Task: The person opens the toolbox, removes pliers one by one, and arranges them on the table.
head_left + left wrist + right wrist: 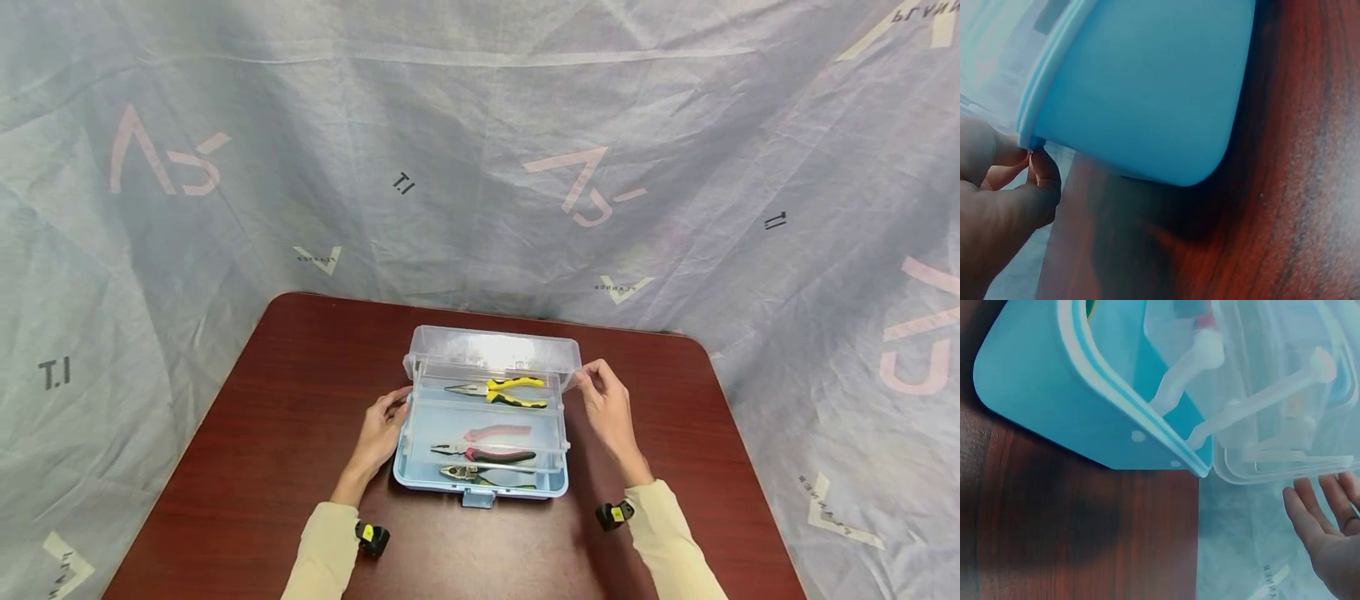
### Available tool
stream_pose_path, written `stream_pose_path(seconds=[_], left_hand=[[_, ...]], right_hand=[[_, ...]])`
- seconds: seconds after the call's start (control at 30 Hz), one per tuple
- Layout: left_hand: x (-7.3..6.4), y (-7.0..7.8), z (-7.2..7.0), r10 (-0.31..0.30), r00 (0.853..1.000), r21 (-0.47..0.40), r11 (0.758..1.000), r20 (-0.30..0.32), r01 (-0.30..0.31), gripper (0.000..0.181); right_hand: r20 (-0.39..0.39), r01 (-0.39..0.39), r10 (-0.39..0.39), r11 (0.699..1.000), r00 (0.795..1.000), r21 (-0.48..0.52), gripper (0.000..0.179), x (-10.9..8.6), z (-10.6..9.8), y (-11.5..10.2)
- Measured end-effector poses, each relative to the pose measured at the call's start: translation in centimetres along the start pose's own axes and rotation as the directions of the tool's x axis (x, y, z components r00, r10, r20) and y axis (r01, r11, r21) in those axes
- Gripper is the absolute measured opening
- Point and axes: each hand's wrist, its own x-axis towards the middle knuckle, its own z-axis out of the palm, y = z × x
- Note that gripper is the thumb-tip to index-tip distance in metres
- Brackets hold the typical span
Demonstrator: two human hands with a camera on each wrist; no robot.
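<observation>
Fingers of the left hand (381,429) lie at the 9 o'clock side of the toolbox, level with its rear section, in the head view. Fingers of the right hand (611,412) touch the edge of the clear lid (491,346) at 2 o'clock. The blue base (517,493) sits mid-tabletop (247,458), its latch (477,498) at 6 o'clock; the lid is tipped back to 12 o'clock and the clear trays are fanned out. Yellow-and-black long-nose pliers (501,392) lie toward 12 o'clock; red-handled pliers (486,443) and green-handled pliers (480,477) lie toward 6 o'clock.

Left wrist view: the left fingers enter from 8 o'clock, bent and pinching the rim corner of the base. The blue side wall stands above the tabletop.

Right wrist view: the right fingers, at 4 o'clock, are spread apart and nearly straight beside the lid edge; a firm grip cannot be confirmed. Clear link arms (1254,409) run from the rim toward 1 o'clock.

Step in hand, as judged: steadying the base and controlling the hinged lid. The next move likely calls for guiding the lid through its hinge arc without jamming the links.
</observation>
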Motion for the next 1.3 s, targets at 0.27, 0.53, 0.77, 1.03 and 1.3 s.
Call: stream_pose_path(seconds=[0.27, 0.53, 0.77, 1.03, 1.3], left_hand=[[0.0, -0.1, 0.1, 0.010, 1.000, -0.004, 1.000, -0.011, -0.010, 0.036], [-1.5, 3.8, -0.2, -0.017, 1.000, -0.015, 1.000, 0.012, 0.017, 0.037], [-0.5, 1.5, 0.2, -0.061, 0.998, -0.036, 0.998, -0.019, 0.060, 0.037], [-0.1, 0.0, 0.3, -0.035, 0.999, -0.055, 0.998, -0.009, 0.034, 0.037], [-0.1, -0.3, 0.2, -0.033, 0.999, -0.036, 0.999, -0.019, 0.032, 0.037]], right_hand=[[0.075, -0.056, 0.042, 0.977, 0.996, 0.204, 0.032, 1.6, 0.5, -0.2], [0.126, -0.023, -0.004, 0.977, 0.992, 0.212, 0.024, 2.8, 0.5, -1.3], [0.156, 0.055, -0.074, 0.991, 0.985, 0.125, 0.025, 4.7, 1.8, 2.5], [0.244, 0.004, -0.035, 0.992, 0.969, 0.124, 0.031, 6.5, 2.3, 4.0], [0.345, -0.135, 0.122, 0.991, 0.931, 0.015, 0.030, 7.4, 3.0, 4.3]])
